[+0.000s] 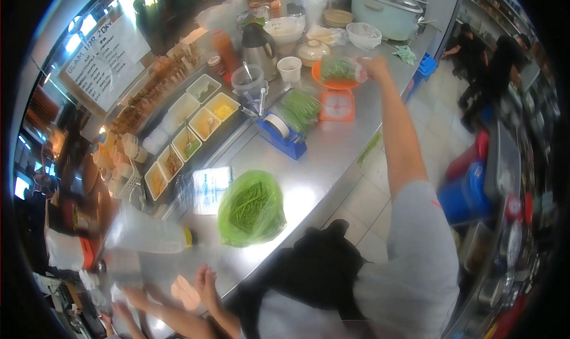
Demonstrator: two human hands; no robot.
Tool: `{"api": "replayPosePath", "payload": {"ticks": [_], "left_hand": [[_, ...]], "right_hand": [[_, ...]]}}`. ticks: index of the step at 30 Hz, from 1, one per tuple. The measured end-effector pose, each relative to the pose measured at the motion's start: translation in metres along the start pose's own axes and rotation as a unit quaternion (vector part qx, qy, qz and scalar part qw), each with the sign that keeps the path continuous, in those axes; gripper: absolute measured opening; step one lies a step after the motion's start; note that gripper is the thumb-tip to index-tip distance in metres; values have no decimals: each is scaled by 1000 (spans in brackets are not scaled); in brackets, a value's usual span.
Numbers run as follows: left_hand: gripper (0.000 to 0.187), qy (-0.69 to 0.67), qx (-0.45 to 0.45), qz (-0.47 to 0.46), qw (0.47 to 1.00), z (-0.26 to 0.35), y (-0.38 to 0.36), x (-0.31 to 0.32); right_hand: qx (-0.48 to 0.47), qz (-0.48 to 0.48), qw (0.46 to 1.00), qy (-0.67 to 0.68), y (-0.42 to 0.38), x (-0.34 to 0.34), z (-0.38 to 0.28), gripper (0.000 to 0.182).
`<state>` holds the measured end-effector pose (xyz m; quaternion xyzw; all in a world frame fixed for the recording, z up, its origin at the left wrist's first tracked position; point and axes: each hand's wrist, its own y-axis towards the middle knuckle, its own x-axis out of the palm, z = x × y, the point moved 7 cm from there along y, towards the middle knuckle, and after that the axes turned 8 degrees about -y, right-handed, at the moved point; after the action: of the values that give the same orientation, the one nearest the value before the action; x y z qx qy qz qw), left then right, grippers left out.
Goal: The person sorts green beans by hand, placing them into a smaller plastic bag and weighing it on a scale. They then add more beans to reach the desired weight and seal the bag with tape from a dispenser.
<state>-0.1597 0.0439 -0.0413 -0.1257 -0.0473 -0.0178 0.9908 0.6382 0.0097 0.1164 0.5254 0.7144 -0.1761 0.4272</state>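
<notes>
My right hand (373, 69) reaches across the counter, its fingers closed on the end of a clear plastic bag of green vegetables (338, 69). That bag rests in the orange pan (339, 85) of a kitchen scale (336, 105). Beside the scale lies another bundle of cut greens (300, 109), behind a blue tape dispenser (284, 135). Low in the view, my left hand (208, 288) is raised with loosely bent fingers and nothing visible in it. Next to it is a flat peach-coloured thing (186, 292) I cannot make out. A green plastic bag (252, 208) full of long green stalks stands open nearby.
White food tubs (205, 124) line the counter's far side. A pack of plastic bags (212, 190) lies by the green bag. Another person's forearms (169, 318) come in at lower left. A thermos jug (259, 51) and large pot (385, 12) stand farther back. Two people (499, 68) are beyond the counter.
</notes>
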Motion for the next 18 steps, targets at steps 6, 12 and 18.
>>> {"api": "replayPosePath", "payload": {"ticks": [6,12,18], "left_hand": [[28,14,2,3,1000,2,0,7],[30,15,2,-12,1000,-13,3,0],[30,42,-26,-10,999,-18,7,2]], "right_hand": [[-102,-73,977,174,60,56,26,26],[-11,-144,942,304,53,70,35,21],[-92,-159,975,-124,7,39,-31,26]]}}
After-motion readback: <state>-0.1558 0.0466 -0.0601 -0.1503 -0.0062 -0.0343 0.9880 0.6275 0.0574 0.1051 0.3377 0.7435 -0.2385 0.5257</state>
